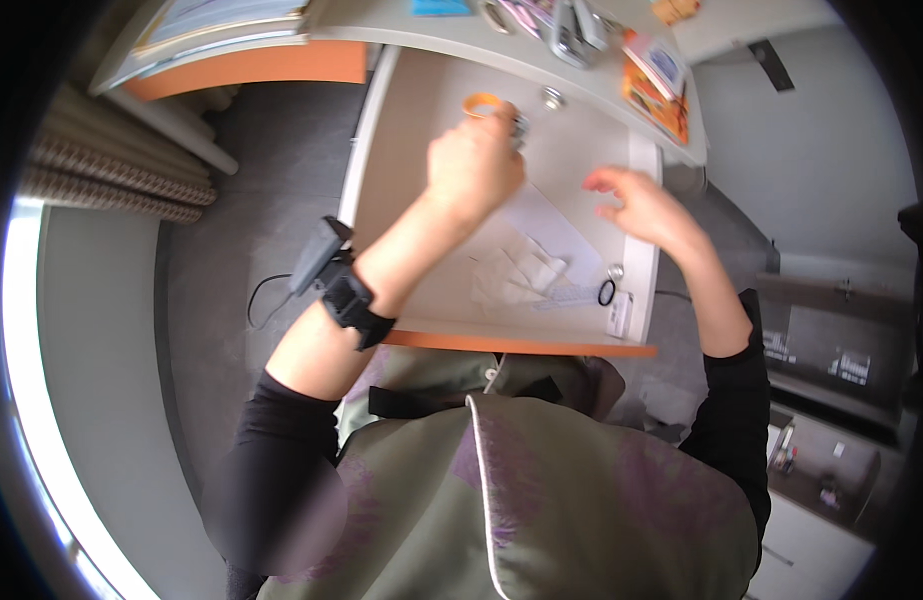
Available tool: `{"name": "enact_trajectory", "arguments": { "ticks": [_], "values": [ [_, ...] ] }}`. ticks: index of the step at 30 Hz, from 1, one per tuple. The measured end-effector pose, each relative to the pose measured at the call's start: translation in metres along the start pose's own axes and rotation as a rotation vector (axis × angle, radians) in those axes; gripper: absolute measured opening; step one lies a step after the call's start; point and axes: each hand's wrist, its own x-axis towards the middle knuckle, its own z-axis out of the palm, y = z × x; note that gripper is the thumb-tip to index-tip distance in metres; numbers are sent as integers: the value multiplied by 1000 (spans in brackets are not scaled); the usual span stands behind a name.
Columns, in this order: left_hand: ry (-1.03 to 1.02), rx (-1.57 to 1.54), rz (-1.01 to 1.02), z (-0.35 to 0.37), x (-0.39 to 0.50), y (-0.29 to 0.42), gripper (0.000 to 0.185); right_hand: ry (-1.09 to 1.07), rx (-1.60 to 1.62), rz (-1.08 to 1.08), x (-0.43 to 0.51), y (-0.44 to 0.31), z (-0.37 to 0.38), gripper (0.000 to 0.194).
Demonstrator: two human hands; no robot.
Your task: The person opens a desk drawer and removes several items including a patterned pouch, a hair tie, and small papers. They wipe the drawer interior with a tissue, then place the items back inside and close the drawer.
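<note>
An open drawer [506, 346] with an orange front edge lies before me. My left hand [473, 165] is above its middle, fingers curled around a small greyish object [519, 129] that is mostly hidden and blurred. Just beyond those fingers appears an orange ring [480, 96], like a tape roll; whether the hand holds it too, I cannot tell. Empty, with fingers apart, my right hand [645, 202] hovers over the drawer's right side. Inside the drawer are crumpled white tissue [518, 274], a white sheet [555, 225], a clear ruler [570, 298], a black hair tie [606, 292] and a small white box [620, 315].
On the desktop [461, 37] beyond the drawer lie a grey stapler [570, 34], booklets [656, 82] and a stack of books [221, 22]. Round metal pieces [553, 97] sit in the drawer. A curtain [116, 165] hangs at left; a dark shelf unit [829, 337] stands at right.
</note>
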Motion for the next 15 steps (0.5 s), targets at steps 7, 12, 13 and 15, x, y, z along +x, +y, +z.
{"name": "enact_trajectory", "arguments": {
  "ticks": [7, 12, 13, 15],
  "values": [
    [-42, -90, 37, -2, 9, -17, 38, 81, -190, 74, -49, 39, 93, 60],
    [-98, -138, -7, 1, 8, -22, 32, -37, -102, 16, -66, 36, 101, 50],
    [-123, -161, -25, 1, 8, -22, 30, -46, -64, 18, -70, 35, 102, 46],
    [-130, -181, -20, 1, 7, -21, 27, -126, 8, 58, -76, 34, 104, 37]
  ]
}}
